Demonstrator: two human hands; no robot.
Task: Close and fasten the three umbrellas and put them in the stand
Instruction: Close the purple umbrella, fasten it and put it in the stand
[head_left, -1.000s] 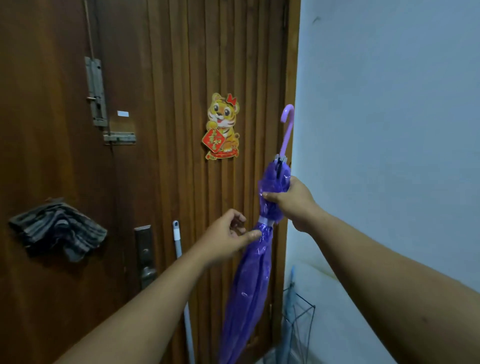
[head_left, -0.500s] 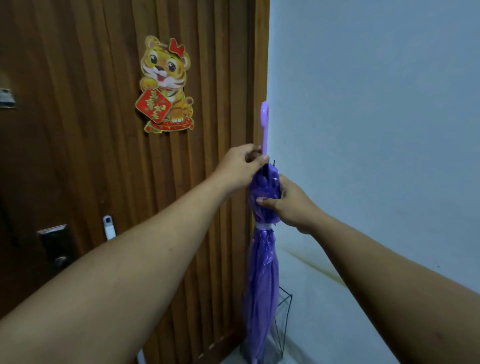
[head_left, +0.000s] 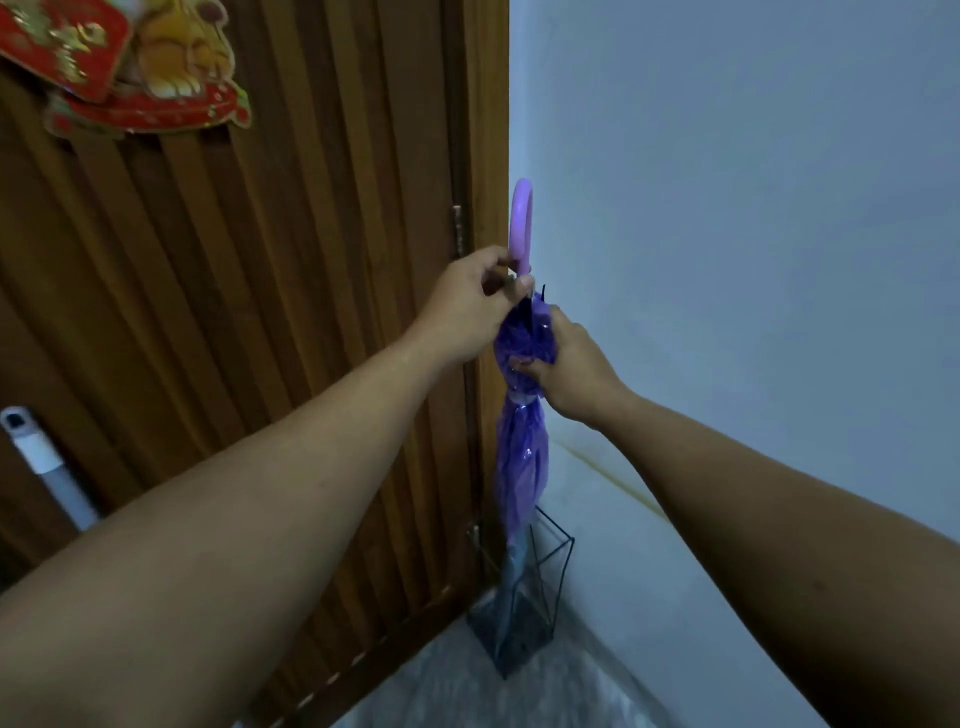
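Note:
A closed purple umbrella (head_left: 521, 457) hangs upright, its strap wrapped around the canopy and its lilac hooked handle pointing up. My left hand (head_left: 470, 306) pinches the shaft just below the handle. My right hand (head_left: 569, 366) grips the bunched top of the canopy. The umbrella's lower end is inside a black wire stand (head_left: 543, 577) on the floor in the corner. A pale blue-grey umbrella (head_left: 511, 571) also stands in that stand, mostly hidden behind the purple one.
A slatted wooden door (head_left: 291, 291) fills the left, with a tiger decoration (head_left: 156, 67) at the top. A white pole (head_left: 49, 467) leans against the door at the far left. A pale wall (head_left: 727, 234) is on the right.
My left hand has moved from the canopy strap up to the shaft under the handle. The umbrella has gone down, with its lower end now in the wire stand. The view has moved closer.

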